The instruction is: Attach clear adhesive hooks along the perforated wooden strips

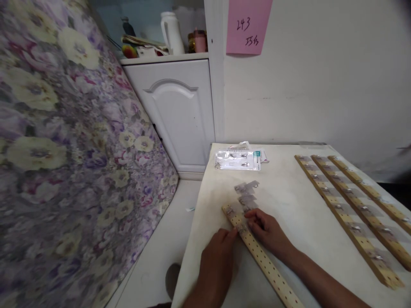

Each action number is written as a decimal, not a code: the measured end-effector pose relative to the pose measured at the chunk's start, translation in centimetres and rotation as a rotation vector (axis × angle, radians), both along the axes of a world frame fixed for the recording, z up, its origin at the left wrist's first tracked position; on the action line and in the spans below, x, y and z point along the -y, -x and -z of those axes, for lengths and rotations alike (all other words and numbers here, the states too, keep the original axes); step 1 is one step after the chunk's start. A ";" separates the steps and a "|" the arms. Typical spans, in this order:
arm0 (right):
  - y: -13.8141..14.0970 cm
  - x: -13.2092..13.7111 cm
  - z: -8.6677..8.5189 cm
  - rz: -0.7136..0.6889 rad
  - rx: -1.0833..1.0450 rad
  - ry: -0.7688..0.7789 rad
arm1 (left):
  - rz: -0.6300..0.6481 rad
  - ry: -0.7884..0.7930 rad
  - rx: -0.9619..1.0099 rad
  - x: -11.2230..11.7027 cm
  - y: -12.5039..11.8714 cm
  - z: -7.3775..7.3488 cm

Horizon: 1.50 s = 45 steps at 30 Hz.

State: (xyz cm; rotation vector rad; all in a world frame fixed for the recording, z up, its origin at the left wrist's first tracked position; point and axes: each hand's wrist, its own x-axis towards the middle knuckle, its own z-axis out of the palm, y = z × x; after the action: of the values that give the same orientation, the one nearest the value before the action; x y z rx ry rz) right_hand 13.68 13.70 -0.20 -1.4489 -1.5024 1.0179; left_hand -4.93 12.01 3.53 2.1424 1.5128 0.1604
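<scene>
A narrow wooden strip [261, 259] with rows of small holes lies slantwise on the table before me. Clear plastic pieces with small metal clips sit near its far end, one of them a clear clip piece [230, 210] at the tip. My left hand [218, 259] is closed, its fingertips on another clear clip piece [241, 229] on the strip. Just right of the strip, my right hand [268, 231] is pinched beside the loose clear clip pieces [247, 199]. Whatever lies between its fingertips is too small to make out.
Three wooden strips [345, 214] bearing clear clip pieces lie along the table's right side. Flat clear packs [238, 160] rest near the back edge. Left of the table [208, 188] are a white cabinet [180, 115] and a flowered curtain [80, 162]. Pink paper [248, 28] hangs on the wall.
</scene>
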 end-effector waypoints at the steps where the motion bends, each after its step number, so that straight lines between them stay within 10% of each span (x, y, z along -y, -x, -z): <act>1: 0.0 0.0 0.0 -0.002 -0.001 0.000 | 0.000 0.003 -0.005 0.0 0.0 -0.1; 45: 0.2 0.1 -0.3 0.039 0.036 -0.021 | 0.011 -0.070 -0.024 0.2 -0.1 0.5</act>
State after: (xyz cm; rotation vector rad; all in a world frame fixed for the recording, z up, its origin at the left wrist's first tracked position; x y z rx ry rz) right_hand 13.50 13.55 0.06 -1.4838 -1.5002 0.9542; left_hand -4.86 11.78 3.02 2.2147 1.5294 0.1865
